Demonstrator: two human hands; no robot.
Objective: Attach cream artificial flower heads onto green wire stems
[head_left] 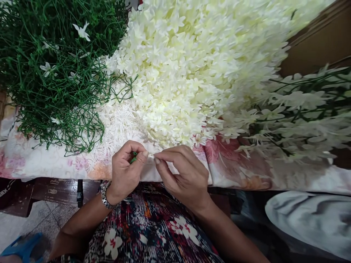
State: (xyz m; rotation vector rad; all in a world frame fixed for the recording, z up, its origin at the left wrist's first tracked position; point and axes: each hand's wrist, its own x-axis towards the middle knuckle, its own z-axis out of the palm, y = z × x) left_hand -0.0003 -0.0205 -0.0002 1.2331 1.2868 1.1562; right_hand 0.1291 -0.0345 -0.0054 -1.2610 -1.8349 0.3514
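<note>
Pinching a green stem, L hand is facing R hand, which is nipping a tiny white bit b/w them; white blooms are lying piled beyond both, greenery beyond L.

No text can be read for certain. Pale lettering slants across the dark brown panel at the near left, partly cut off; a small pale printed mark to its right stays unclear.
</note>
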